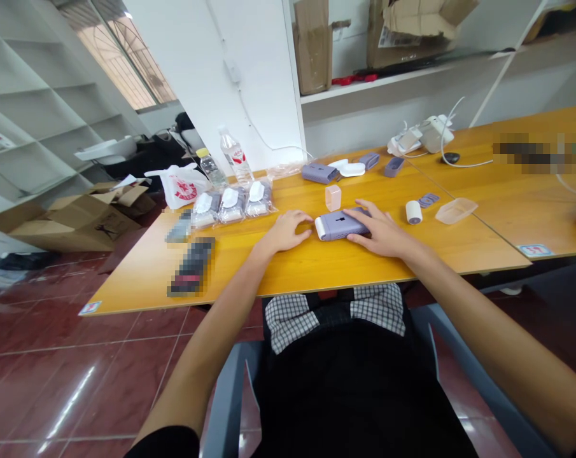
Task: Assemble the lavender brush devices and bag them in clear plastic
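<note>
A purple box-shaped case (338,224) with a white left end and a small black mark on its top lies on the table in front of me. My right hand (382,230) grips its right end, thumb on the near side and fingers over the far side. My left hand (290,230) rests just left of the white end, its curved fingers apart and holding nothing. Behind the case stands a small clear pinkish plastic cup (333,198). To the right of my right hand are a white cylinder (414,212) with a purple end and flat purple pieces (428,200).
A clear shallow tray (456,210) lies at right. Along the back are more purple cases (319,172), a white oval container (352,168) and white chargers (435,132). Bagged packs (231,203), bottles (233,156) and a plastic bag (183,185) stand at left.
</note>
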Demonstrator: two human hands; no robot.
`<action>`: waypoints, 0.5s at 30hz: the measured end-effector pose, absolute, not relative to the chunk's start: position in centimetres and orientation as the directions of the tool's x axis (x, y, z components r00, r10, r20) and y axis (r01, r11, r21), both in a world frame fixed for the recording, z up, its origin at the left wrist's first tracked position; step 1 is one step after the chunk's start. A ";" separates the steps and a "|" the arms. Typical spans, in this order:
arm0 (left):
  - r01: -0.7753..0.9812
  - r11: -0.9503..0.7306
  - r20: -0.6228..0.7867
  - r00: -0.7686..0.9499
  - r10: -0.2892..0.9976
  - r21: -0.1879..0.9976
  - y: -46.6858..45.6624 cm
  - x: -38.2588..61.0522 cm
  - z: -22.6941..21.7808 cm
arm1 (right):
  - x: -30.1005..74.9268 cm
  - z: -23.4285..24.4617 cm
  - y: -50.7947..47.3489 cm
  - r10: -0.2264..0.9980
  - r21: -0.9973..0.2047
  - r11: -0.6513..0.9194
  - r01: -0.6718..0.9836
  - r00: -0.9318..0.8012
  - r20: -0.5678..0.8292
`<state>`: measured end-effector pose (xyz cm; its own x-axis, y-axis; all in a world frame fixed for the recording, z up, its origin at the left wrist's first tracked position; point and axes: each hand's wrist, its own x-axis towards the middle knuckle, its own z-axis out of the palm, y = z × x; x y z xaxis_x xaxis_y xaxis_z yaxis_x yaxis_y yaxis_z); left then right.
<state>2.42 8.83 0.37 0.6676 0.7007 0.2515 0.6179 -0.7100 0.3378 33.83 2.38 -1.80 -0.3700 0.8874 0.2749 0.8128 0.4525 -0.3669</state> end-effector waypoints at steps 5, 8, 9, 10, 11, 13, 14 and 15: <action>0.751 -0.605 0.153 0.586 0.795 0.264 8.9 2.1 0.0 | 33.3 -1.8 2.2 0.897 -0.333 0.432 0.838 -0.363 0.250; 0.815 -0.531 0.089 0.526 0.846 0.230 8.8 2.1 0.1 | 34.4 -2.1 2.9 0.910 -0.460 0.406 0.790 -0.301 0.286; 0.831 -0.510 0.070 0.508 0.858 0.220 8.8 2.1 0.2 | 35.0 -2.2 3.3 0.914 -0.512 0.393 0.764 -0.262 0.311; 0.844 -0.492 0.053 0.493 0.868 0.212 8.8 2.1 0.2 | 35.7 -2.4 3.8 0.916 -0.548 0.379 0.746 -0.219 0.335; 0.854 -0.478 0.037 0.481 0.876 0.205 8.8 2.1 0.2 | 36.5 -2.7 4.2 0.919 -0.550 0.358 0.755 -0.178 0.353; 0.867 -0.458 0.014 0.464 0.886 0.195 8.9 2.0 0.2 | 37.8 -3.2 5.0 0.925 -0.488 0.316 0.813 -0.150 0.348; 0.871 -0.453 0.009 0.460 0.888 0.191 9.0 2.0 0.1 | 38.3 -3.4 5.3 0.929 -0.447 0.312 0.838 -0.170 0.329; 0.873 -0.451 0.005 0.459 0.889 0.187 9.0 1.9 0.1 | 38.7 -3.7 5.4 0.933 -0.400 0.312 0.862 -0.198 0.302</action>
<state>1.93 9.02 0.08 0.4587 0.8886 0.0050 0.8725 -0.4514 0.1869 38.68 5.38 -3.66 -0.1979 0.9326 0.3018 0.8617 0.3123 -0.4000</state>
